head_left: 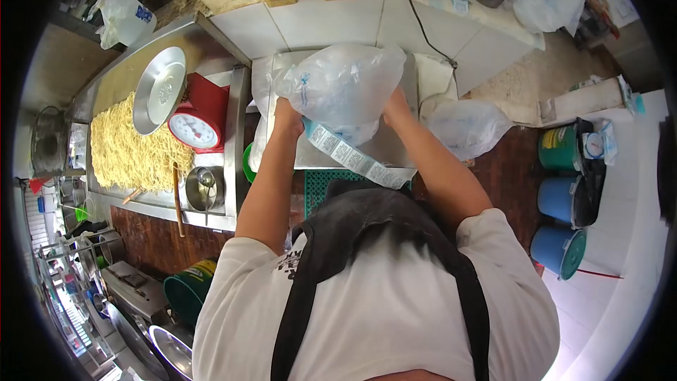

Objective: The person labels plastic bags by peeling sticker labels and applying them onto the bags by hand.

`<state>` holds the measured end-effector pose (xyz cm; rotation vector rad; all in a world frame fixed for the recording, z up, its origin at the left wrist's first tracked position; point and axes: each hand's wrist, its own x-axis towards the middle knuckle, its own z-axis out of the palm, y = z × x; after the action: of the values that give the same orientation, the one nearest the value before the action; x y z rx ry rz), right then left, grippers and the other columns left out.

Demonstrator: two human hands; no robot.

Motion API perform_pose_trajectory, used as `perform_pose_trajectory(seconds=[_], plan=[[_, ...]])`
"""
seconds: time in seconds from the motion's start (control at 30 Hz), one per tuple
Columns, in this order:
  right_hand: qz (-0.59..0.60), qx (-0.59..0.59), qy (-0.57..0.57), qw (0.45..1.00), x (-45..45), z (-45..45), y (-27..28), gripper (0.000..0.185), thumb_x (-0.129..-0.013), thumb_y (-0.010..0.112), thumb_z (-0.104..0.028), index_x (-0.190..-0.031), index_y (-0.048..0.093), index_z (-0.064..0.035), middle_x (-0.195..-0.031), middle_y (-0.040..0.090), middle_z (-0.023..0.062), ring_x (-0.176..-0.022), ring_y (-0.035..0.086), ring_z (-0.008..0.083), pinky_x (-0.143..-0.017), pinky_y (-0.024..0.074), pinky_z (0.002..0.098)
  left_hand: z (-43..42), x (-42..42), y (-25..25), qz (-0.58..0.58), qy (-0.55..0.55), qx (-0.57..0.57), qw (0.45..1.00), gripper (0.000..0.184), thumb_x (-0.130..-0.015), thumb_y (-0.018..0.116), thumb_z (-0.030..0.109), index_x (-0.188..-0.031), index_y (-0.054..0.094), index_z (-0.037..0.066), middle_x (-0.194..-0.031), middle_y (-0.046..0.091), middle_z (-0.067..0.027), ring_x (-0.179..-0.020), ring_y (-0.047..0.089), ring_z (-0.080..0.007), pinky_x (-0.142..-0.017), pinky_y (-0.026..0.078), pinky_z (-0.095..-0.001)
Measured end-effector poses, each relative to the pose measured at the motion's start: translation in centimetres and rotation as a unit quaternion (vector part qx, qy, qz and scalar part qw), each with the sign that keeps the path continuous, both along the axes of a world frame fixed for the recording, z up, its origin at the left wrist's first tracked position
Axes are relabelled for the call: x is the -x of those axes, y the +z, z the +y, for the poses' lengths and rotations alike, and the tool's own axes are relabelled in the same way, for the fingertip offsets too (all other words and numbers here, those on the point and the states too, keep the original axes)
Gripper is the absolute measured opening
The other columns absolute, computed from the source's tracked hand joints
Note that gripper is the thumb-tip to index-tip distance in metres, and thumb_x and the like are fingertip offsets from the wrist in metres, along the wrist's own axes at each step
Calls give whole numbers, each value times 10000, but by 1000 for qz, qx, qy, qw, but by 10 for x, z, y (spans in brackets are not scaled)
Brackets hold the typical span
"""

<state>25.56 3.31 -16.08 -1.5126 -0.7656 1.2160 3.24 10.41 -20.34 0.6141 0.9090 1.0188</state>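
At counter [393, 144], left hand [288, 118], right hand [396, 107], seemingly gripping plastic bag [345, 83]

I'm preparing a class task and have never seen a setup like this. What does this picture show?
There is no machine here, just a person with two bare hands. The single picture comes from a camera worn on the head, looking forward and down over a dark apron. The left hand and right hand are at either side of a clear plastic bag and seem to hold it above a metal surface; the exact grip is hidden. A printed strip shows on its near side. On the left counter are noodles, a red scale and a pot.
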Motion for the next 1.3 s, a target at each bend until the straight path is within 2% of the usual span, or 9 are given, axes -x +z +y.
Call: perform_pose_trajectory(seconds=[0.17,0.27,0.4,0.6,0.73,0.9,1.0,1.03,1.3], plan=[[-32,-52,41,997,-9,2,-16,440,-869,661,-236,-1244,588,-18,-1070,672,154,-993,642,230,-871,509,343,-12,30,-42,162,-58,-178,969,404,-950,592,269,-1293,508,72,-1141,600,-74,-1015,611,-189,-813,540,-344],[-202,-119,72,969,-5,-14,7,409,-848,671,-247,-1200,628,-44,-988,691,153,-944,660,219,-853,518,348,-3,51,-70,394,-98,-414,814,318,-985,497,284,-1236,536,93,-1061,607,-65,-913,626,-187,-759,546,-327],[-272,-204,41,940,6,-10,2,409,-827,681,-277,-1161,645,-43,-998,691,179,-963,671,273,-864,518,376,3,43,-68,108,-70,-128,983,302,-977,508,289,-1198,576,94,-1002,625,-67,-857,642,-203,-721,566,-363],[-246,-146,91,954,-4,5,-48,460,-806,684,-283,-1182,623,-26,-1115,668,203,-1027,644,362,-901,506,398,3,19,-12,-34,-88,96,991,348,-943,595,277,-1230,580,80,-1083,649,-85,-887,660,-238,-729,577,-410],[-366,-185,177,895,-13,-4,0,529,-815,656,-195,-1308,534,-45,-1261,592,202,-1151,588,336,-929,493,385,-9,37,-16,41,-77,20,996,335,-929,606,228,-1209,585,46,-1090,651,-88,-905,659,-215,-760,571,-391],[-184,-244,14,952,-3,-82,79,740,-797,595,-18,-1481,315,-61,-1392,463,208,-1257,497,361,-1041,416,433,-70,60,60,166,57,-168,970,354,-861,663,81,-1195,579,1,-1056,657,-74,-877,661,-183,-768,542,-329],[-245,-310,66,916,29,-94,92,722,-801,601,-43,-1470,330,-41,-1391,459,216,-1264,482,382,-1050,404,443,-88,50,88,240,-26,-325,915,484,-775,753,25,-1223,571,8,-1044,662,-88,-832,665,-180,-728,531,-322],[-283,-301,87,907,35,-89,82,711,-801,603,-49,-1462,340,-34,-1388,461,220,-1274,474,383,-1051,404,439,-82,42,90,375,-22,-451,810,566,-719,811,40,-1234,579,22,-972,676,-100,-802,665,-170,-723,529,-321],[-307,-173,177,919,4,-73,-23,626,-815,594,-66,-1409,405,3,-1406,446,215,-1314,454,354,-1056,407,407,-56,26,30,322,-126,-230,910,640,-736,829,81,-1310,559,-4,-1008,711,-78,-833,653,-141,-761,530,-285]])
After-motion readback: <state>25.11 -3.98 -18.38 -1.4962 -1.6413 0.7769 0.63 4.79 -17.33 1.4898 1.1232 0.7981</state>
